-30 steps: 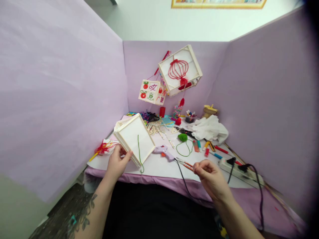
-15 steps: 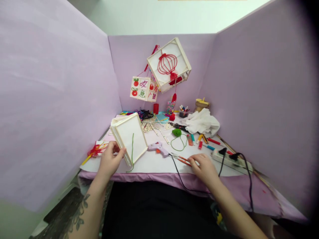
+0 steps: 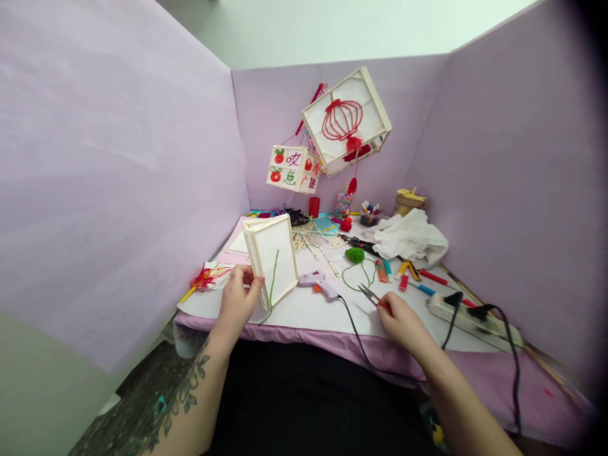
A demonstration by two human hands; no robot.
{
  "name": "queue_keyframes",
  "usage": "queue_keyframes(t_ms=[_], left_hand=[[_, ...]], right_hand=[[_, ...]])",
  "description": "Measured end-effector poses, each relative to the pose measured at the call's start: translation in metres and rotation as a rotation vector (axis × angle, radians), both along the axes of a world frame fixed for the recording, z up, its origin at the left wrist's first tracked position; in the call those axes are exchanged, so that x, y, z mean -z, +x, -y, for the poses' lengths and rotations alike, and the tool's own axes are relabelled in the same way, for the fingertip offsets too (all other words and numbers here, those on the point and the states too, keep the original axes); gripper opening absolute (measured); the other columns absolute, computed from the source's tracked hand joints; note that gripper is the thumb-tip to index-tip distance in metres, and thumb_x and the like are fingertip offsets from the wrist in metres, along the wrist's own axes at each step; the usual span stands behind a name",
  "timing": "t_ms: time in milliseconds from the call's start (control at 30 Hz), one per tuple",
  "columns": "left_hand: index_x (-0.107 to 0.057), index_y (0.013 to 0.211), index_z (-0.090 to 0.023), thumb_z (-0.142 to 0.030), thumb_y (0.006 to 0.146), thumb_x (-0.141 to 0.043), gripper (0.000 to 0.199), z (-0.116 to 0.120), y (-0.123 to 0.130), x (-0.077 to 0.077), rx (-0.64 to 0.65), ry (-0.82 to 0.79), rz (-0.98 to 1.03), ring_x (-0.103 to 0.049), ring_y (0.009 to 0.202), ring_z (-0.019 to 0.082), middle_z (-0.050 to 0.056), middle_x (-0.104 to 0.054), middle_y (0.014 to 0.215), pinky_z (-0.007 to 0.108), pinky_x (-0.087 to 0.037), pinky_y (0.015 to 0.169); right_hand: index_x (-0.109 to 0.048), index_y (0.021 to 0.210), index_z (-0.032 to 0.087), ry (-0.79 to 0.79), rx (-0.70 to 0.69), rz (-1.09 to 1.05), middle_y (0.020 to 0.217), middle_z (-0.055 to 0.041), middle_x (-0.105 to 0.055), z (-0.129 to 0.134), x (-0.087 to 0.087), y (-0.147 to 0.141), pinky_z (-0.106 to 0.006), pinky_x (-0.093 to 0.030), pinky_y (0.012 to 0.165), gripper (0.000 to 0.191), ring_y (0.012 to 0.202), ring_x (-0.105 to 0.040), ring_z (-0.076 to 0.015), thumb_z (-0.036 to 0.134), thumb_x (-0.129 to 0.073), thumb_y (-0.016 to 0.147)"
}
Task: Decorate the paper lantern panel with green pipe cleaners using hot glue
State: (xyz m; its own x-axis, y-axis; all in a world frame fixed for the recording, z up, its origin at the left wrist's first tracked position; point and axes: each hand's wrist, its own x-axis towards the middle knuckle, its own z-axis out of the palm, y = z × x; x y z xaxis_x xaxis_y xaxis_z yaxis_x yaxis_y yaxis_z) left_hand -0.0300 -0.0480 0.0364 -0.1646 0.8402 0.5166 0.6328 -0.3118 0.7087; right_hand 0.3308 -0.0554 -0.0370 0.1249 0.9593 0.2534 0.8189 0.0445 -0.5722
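Observation:
My left hand [image 3: 239, 303] is closed on the left edge of a lantern frame [image 3: 284, 256], a white paper box with pale stick edges, holding it tilted up over the table. A green yarn strand [image 3: 274, 278] runs down its front face, and its tail hangs below the lower edge. In my right hand [image 3: 403, 323] is a small pair of scissors [image 3: 367, 294] with orange handles, the blades slightly apart and pointing up-left. Beyond the blades lies a ball of green yarn [image 3: 354, 255] with a loop of loose yarn.
Between my hands lies a lilac glue gun [image 3: 317, 284], its black cord crossing the table edge. A power strip [image 3: 468, 316], markers [image 3: 433, 277] and a white cloth [image 3: 408, 237] are on the right. Red yarn [image 3: 205, 277] lies left; finished lanterns [image 3: 344, 120] hang behind.
My right hand has picked the scissors up off the table and turned their blades up-left. The lantern frame is still in my left hand, turned slightly more upright. The whole view has shifted.

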Motion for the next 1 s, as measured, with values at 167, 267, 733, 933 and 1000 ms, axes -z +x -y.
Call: queue_keyframes(t_ms=[167, 267, 733, 933, 1000], left_hand=[[-0.048, 0.099, -0.019, -0.044, 0.081, -0.058, 0.031, 0.008, 0.007, 0.016, -0.032, 0.012, 0.009, -0.060, 0.077, 0.020, 0.005, -0.056, 0.088, 0.032, -0.053, 0.063], [-0.048, 0.104, -0.019, -0.044, 0.079, -0.062, 0.038, 0.014, 0.011, 0.023, -0.047, -0.008, 0.010, -0.061, 0.079, 0.020, 0.006, -0.057, 0.092, 0.034, -0.055, 0.065], [-0.049, 0.088, -0.021, -0.045, 0.081, -0.061, 0.028, 0.029, 0.012, 0.041, -0.093, -0.015, -0.017, -0.061, 0.068, 0.018, 0.001, -0.056, 0.078, 0.031, -0.053, 0.062], [-0.050, 0.084, -0.021, -0.044, 0.080, -0.061, 0.025, 0.030, 0.011, 0.047, -0.083, -0.013, -0.026, -0.060, 0.066, 0.017, 0.001, -0.056, 0.076, 0.030, -0.052, 0.061], [-0.050, 0.084, -0.021, -0.044, 0.080, -0.060, 0.025, 0.029, 0.012, 0.047, -0.083, -0.014, -0.024, -0.059, 0.066, 0.017, 0.001, -0.055, 0.075, 0.030, -0.051, 0.061]], right_hand=[[-0.048, 0.078, 0.025, 0.015, -0.043, -0.367, 0.074, -0.0031, -0.065, 0.010, -0.006, -0.009, -0.034, -0.044, 0.064, 0.012, 0.067, -0.059, -0.0213, 0.036, -0.051, 0.079], [-0.046, 0.084, 0.025, 0.002, -0.127, -0.580, 0.073, -0.0003, -0.065, 0.018, -0.011, -0.030, -0.031, -0.044, 0.060, 0.015, 0.060, -0.057, -0.0180, 0.037, -0.055, 0.080], [-0.063, 0.086, 0.022, 0.376, -0.744, -0.309, 0.134, -0.0093, -0.058, 0.002, -0.055, -0.171, -0.053, -0.029, 0.110, 0.019, 0.143, -0.026, -0.0273, 0.020, -0.045, 0.090], [-0.057, 0.085, 0.020, 0.366, -0.737, -0.243, 0.149, -0.0132, -0.042, -0.001, -0.046, -0.189, -0.053, -0.027, 0.112, 0.015, 0.146, -0.017, -0.0269, 0.020, -0.044, 0.091], [-0.055, 0.082, 0.020, 0.376, -0.748, -0.252, 0.152, -0.0148, -0.037, -0.002, -0.050, -0.187, -0.052, -0.028, 0.112, 0.015, 0.147, -0.017, -0.0268, 0.021, -0.043, 0.091]])
